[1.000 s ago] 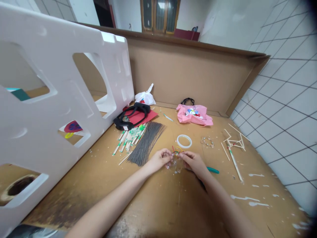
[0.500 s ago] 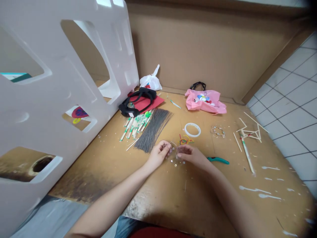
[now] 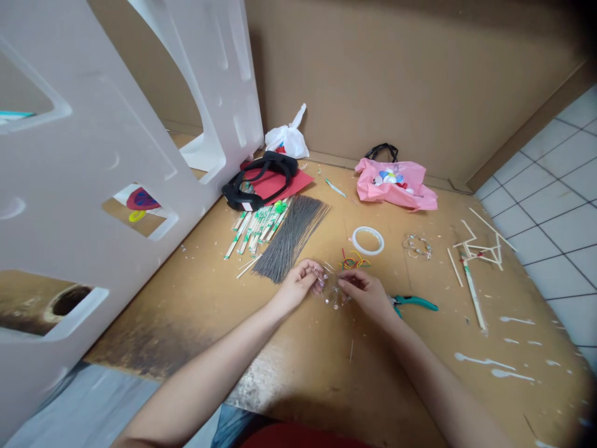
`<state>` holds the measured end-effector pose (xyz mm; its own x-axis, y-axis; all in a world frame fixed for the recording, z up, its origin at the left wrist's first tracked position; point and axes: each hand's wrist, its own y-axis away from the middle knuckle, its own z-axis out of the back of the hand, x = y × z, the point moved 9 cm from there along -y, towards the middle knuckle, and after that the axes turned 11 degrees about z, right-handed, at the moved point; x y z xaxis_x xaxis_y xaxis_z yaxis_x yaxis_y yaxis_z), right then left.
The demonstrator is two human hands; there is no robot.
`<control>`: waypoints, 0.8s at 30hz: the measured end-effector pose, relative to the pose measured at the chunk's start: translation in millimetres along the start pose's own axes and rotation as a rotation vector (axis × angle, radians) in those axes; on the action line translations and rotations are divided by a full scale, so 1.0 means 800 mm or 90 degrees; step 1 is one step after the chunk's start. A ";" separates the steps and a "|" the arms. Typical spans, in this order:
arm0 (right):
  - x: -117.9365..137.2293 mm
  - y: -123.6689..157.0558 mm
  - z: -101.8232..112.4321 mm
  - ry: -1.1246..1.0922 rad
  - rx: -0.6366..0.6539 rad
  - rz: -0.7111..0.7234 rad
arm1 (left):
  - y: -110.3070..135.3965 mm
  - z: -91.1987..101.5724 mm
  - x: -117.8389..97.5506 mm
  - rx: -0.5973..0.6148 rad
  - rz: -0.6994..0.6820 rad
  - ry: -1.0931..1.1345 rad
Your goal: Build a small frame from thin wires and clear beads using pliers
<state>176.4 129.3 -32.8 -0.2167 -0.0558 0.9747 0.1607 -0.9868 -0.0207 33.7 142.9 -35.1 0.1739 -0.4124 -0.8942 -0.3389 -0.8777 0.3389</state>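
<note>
Between my hands hangs a thin beaded wire loop (image 3: 336, 305) with small shiny, clear beads, just over the table. My left hand (image 3: 302, 279) pinches its left side, fingertips closed. On the other side my right hand (image 3: 366, 291) pinches the loop's right part between thumb and fingers. Teal-handled pliers (image 3: 417, 302) lie beside my right wrist, their head partly hidden by it. Red, yellow and green rubber bands (image 3: 354, 260) lie just beyond my fingers. A similar beaded bracelet (image 3: 417, 246) rests farther right.
Left of my hands lie a bundle of grey wires (image 3: 291, 239) and wrapped chopsticks (image 3: 261, 227). A black headset strap (image 3: 261, 180) sits behind them. A roll of tape (image 3: 368, 241), a pink bag (image 3: 396, 186) and a stick frame (image 3: 482, 252) lie right. A white plastic panel (image 3: 116, 124) stands left.
The camera view has shifted slightly. My right hand has moved a little off the pliers, so more of them shows. Both hands still hold the beaded loop, which has turned slightly.
</note>
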 end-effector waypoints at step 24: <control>0.063 -0.092 0.085 0.830 0.079 -0.069 | 0.015 -0.037 0.028 0.110 -0.015 -0.358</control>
<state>219.2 209.8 32.6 -0.9877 -0.1515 0.0395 0.1555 -0.9789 0.1326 60.9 116.0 -42.5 -0.3169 -0.1586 -0.9351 -0.4955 -0.8130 0.3059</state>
